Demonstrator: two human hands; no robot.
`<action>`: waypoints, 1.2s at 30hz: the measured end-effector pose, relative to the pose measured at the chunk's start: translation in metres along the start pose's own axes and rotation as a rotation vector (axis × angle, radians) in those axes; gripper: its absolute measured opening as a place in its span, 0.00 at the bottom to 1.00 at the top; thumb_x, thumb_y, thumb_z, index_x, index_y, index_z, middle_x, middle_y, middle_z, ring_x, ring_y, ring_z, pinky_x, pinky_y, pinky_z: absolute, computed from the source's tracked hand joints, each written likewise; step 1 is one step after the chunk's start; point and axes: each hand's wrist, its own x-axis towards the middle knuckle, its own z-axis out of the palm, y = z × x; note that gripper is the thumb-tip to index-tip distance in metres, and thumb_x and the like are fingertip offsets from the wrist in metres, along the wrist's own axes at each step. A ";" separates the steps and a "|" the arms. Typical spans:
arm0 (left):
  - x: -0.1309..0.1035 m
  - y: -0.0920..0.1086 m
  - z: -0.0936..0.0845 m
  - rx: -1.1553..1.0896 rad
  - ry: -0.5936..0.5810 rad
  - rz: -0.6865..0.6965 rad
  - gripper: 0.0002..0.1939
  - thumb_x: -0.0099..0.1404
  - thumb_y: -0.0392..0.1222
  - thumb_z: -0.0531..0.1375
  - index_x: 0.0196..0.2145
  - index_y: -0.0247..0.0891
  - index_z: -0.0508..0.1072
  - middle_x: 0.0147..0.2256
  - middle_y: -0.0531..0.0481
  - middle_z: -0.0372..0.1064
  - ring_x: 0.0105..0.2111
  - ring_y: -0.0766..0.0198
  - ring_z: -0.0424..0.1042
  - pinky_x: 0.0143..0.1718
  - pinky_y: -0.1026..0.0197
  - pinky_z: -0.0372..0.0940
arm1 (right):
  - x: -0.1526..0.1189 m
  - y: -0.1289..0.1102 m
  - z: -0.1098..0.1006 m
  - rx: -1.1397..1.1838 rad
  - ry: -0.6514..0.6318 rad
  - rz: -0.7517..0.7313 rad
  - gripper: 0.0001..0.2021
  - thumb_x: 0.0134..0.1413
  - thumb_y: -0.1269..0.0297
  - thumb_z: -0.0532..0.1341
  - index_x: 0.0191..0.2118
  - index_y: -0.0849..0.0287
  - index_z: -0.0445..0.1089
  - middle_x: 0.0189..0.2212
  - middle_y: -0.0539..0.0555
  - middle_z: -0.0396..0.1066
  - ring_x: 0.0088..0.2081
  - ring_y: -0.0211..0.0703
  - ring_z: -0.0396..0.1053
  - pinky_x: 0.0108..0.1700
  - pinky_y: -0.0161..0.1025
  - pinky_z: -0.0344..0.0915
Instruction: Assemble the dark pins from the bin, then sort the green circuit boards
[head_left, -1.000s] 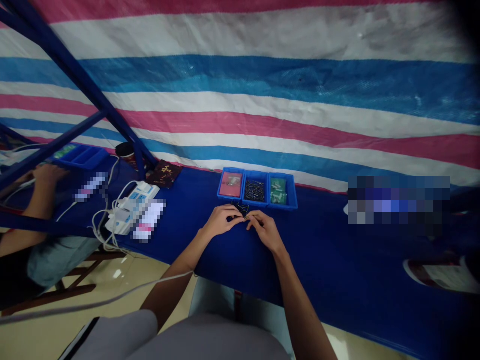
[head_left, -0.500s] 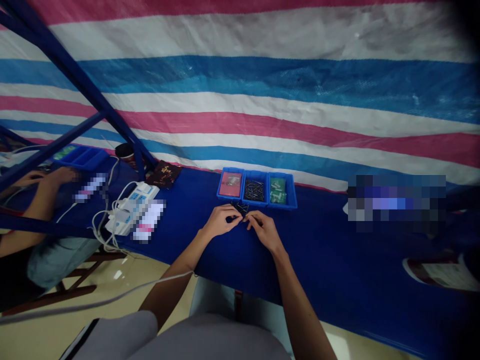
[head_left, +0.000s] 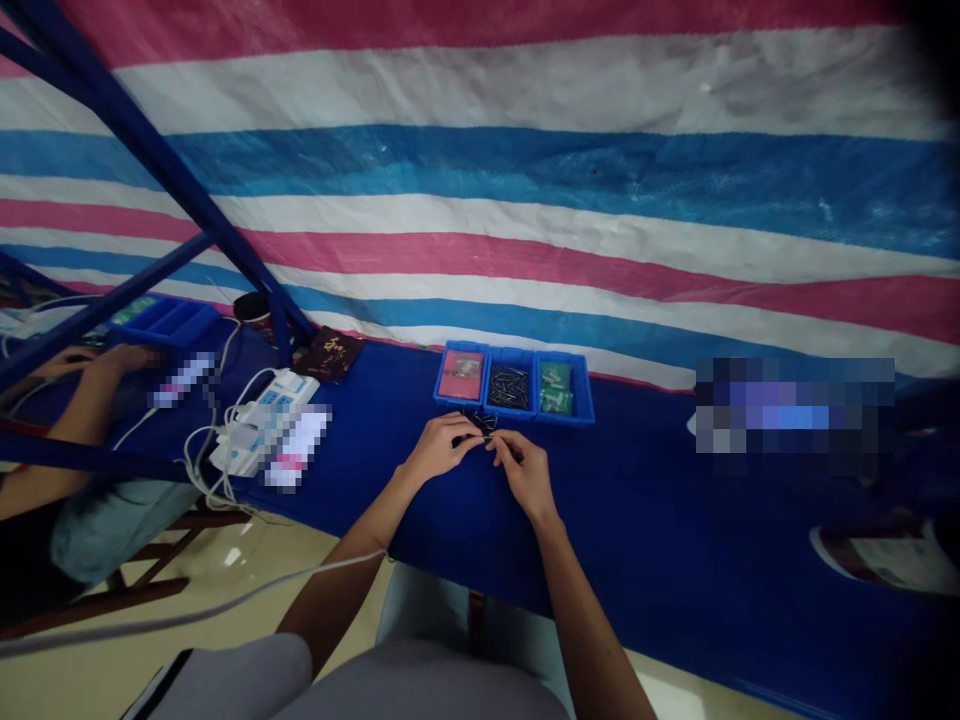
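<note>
My left hand (head_left: 444,446) and my right hand (head_left: 521,466) meet fingertip to fingertip over the blue table (head_left: 465,520). Both are closed in a pinch, with a small thin dark piece between them, too small to name. Just beyond the fingers lie a few loose dark screws (head_left: 486,421). Behind them stands a blue three-part tray (head_left: 533,384). Its left compartment holds a pink sheet (head_left: 459,378) with a small clear bag, its middle one many dark screws (head_left: 508,387), its right one green and clear packets (head_left: 555,385).
A white power strip (head_left: 264,415) with cables and a blurred phone (head_left: 298,448) lie left. Behind are a dark packet (head_left: 330,354) and a cup (head_left: 253,310). Another person's hands (head_left: 124,360) work beyond the blue frame (head_left: 161,165). A blurred object (head_left: 787,410) stands right.
My right hand has shifted slightly left, and its fingertips now meet those of my left hand at the small piece. The view has tilted a little.
</note>
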 end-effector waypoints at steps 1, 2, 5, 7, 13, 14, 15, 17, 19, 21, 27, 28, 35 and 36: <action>0.000 0.000 0.000 0.001 -0.004 -0.012 0.10 0.69 0.44 0.59 0.37 0.39 0.80 0.34 0.46 0.77 0.35 0.62 0.73 0.40 0.59 0.67 | 0.000 0.000 0.000 -0.008 -0.006 0.001 0.15 0.65 0.53 0.56 0.43 0.58 0.73 0.33 0.53 0.75 0.26 0.40 0.69 0.31 0.36 0.66; 0.000 0.000 0.000 0.001 -0.009 -0.025 0.10 0.69 0.44 0.59 0.37 0.39 0.80 0.33 0.46 0.77 0.34 0.62 0.73 0.39 0.60 0.67 | 0.000 0.000 -0.001 -0.017 -0.010 0.003 0.15 0.65 0.53 0.56 0.43 0.58 0.73 0.32 0.53 0.75 0.26 0.40 0.69 0.31 0.36 0.66; -0.001 -0.001 0.000 -0.003 -0.015 -0.049 0.10 0.69 0.44 0.60 0.38 0.39 0.80 0.32 0.47 0.76 0.33 0.63 0.72 0.38 0.61 0.66 | 0.001 0.000 -0.001 -0.040 -0.011 0.011 0.15 0.65 0.53 0.56 0.43 0.58 0.73 0.32 0.53 0.75 0.25 0.40 0.69 0.30 0.36 0.65; -0.001 -0.001 0.000 -0.002 -0.013 -0.057 0.11 0.69 0.45 0.59 0.39 0.39 0.80 0.31 0.47 0.75 0.32 0.63 0.72 0.37 0.61 0.65 | 0.000 -0.001 0.000 -0.050 -0.020 0.014 0.15 0.64 0.53 0.56 0.43 0.57 0.73 0.32 0.53 0.76 0.26 0.40 0.69 0.30 0.36 0.66; -0.001 -0.002 0.000 -0.007 -0.019 -0.031 0.12 0.69 0.46 0.60 0.38 0.38 0.80 0.30 0.47 0.74 0.31 0.63 0.71 0.36 0.61 0.65 | 0.001 -0.003 0.000 -0.080 -0.032 -0.008 0.13 0.64 0.55 0.57 0.43 0.57 0.73 0.31 0.52 0.75 0.25 0.40 0.69 0.30 0.36 0.66; -0.001 -0.002 0.000 -0.014 -0.019 -0.024 0.11 0.68 0.46 0.60 0.38 0.38 0.80 0.31 0.47 0.75 0.32 0.63 0.71 0.37 0.61 0.65 | 0.001 -0.002 0.000 -0.083 -0.032 -0.012 0.12 0.64 0.56 0.57 0.42 0.57 0.73 0.30 0.52 0.75 0.25 0.40 0.69 0.30 0.36 0.66; -0.001 -0.002 0.000 -0.020 -0.018 -0.020 0.11 0.68 0.46 0.60 0.39 0.38 0.80 0.32 0.46 0.75 0.32 0.63 0.71 0.37 0.61 0.65 | 0.002 -0.002 0.000 -0.086 -0.033 -0.016 0.12 0.64 0.56 0.57 0.42 0.57 0.74 0.30 0.52 0.74 0.25 0.39 0.69 0.30 0.36 0.66; -0.001 -0.002 0.000 -0.031 -0.019 -0.016 0.11 0.68 0.46 0.61 0.39 0.38 0.80 0.33 0.46 0.75 0.33 0.63 0.71 0.37 0.61 0.66 | 0.002 0.000 0.001 -0.085 -0.028 -0.021 0.12 0.63 0.57 0.58 0.42 0.57 0.74 0.30 0.52 0.74 0.25 0.39 0.69 0.30 0.36 0.66; -0.001 -0.003 0.000 -0.033 -0.021 -0.016 0.11 0.68 0.46 0.61 0.39 0.38 0.80 0.32 0.47 0.76 0.33 0.63 0.72 0.37 0.61 0.66 | 0.002 0.001 0.002 -0.077 -0.010 -0.023 0.12 0.63 0.57 0.59 0.44 0.57 0.74 0.31 0.52 0.75 0.25 0.39 0.69 0.30 0.36 0.66; 0.000 -0.003 0.000 -0.034 -0.021 -0.013 0.10 0.68 0.45 0.60 0.38 0.38 0.80 0.32 0.47 0.76 0.33 0.63 0.72 0.38 0.61 0.66 | 0.001 0.002 0.003 -0.072 0.012 -0.032 0.12 0.62 0.57 0.60 0.45 0.56 0.74 0.33 0.52 0.75 0.25 0.39 0.69 0.29 0.36 0.66; 0.000 -0.004 0.000 -0.039 -0.015 0.003 0.11 0.69 0.45 0.60 0.37 0.38 0.80 0.33 0.45 0.76 0.34 0.61 0.73 0.39 0.59 0.67 | 0.001 -0.001 0.002 -0.110 0.014 -0.088 0.11 0.64 0.58 0.58 0.41 0.56 0.75 0.33 0.53 0.73 0.25 0.39 0.69 0.30 0.37 0.65; 0.000 -0.004 0.000 -0.040 -0.014 0.007 0.11 0.69 0.45 0.59 0.37 0.38 0.80 0.33 0.45 0.76 0.34 0.61 0.73 0.39 0.59 0.67 | 0.001 -0.001 0.002 -0.111 0.013 -0.088 0.10 0.64 0.58 0.58 0.41 0.56 0.75 0.33 0.53 0.73 0.25 0.39 0.68 0.30 0.37 0.65; -0.001 -0.004 0.001 -0.038 -0.004 0.003 0.11 0.69 0.45 0.60 0.36 0.37 0.80 0.32 0.46 0.76 0.34 0.62 0.72 0.39 0.59 0.67 | 0.002 -0.001 0.003 -0.150 -0.002 -0.079 0.12 0.65 0.57 0.56 0.40 0.57 0.74 0.31 0.53 0.73 0.26 0.41 0.68 0.30 0.37 0.64; -0.001 -0.004 0.000 -0.037 -0.004 0.000 0.11 0.69 0.45 0.60 0.36 0.37 0.80 0.32 0.46 0.76 0.34 0.62 0.72 0.39 0.59 0.67 | 0.002 -0.001 0.003 -0.163 0.000 -0.078 0.12 0.65 0.56 0.56 0.40 0.57 0.74 0.31 0.53 0.74 0.27 0.41 0.69 0.30 0.37 0.64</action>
